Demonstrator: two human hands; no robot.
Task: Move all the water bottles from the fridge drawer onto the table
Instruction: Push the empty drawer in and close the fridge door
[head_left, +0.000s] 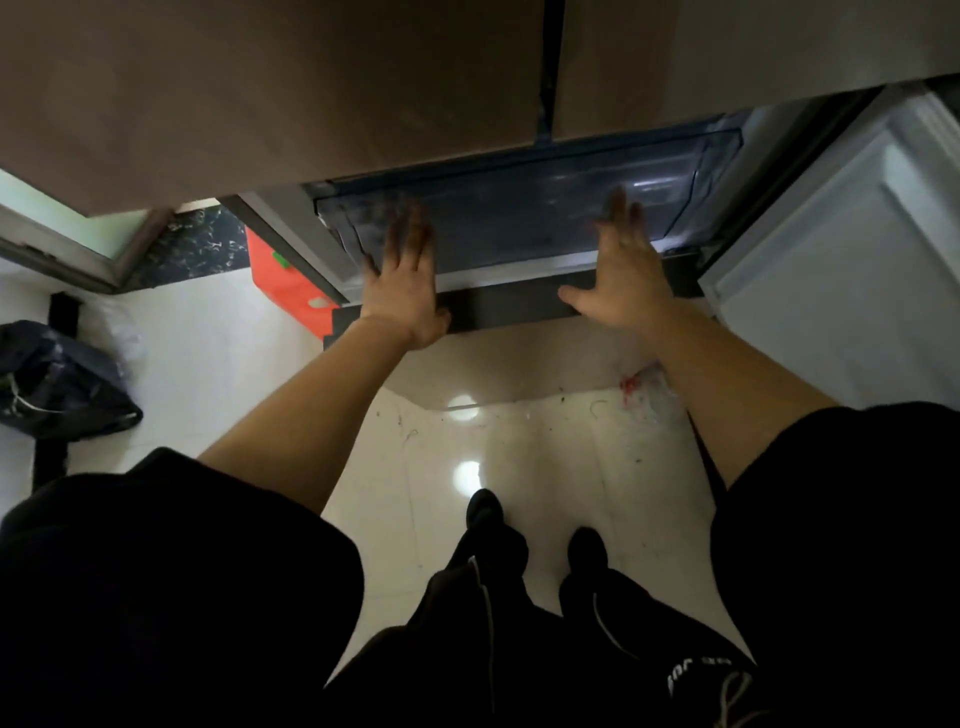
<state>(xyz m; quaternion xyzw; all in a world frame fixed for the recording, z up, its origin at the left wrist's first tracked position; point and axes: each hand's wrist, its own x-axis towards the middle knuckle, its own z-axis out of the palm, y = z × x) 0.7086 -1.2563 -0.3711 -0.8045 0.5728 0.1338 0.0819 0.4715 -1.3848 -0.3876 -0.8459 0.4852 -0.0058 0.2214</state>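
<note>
The fridge drawer (519, 218), dark translucent plastic, sits low in the fridge under the closed brown upper doors (291, 78). My left hand (402, 278) is spread flat against the drawer's left front, fingers apart. My right hand (623, 270) is held the same way at the right front. Neither hand holds anything. No water bottles show; the drawer's inside is dim and I cannot tell what it holds. The table is out of view.
The lower right fridge door (841, 270) stands swung open with its white inner side showing. A dark bag (57, 384) lies on the glossy tiled floor (467, 441) at left. An orange object (291, 286) leans beside the fridge. My feet (535, 535) stand below.
</note>
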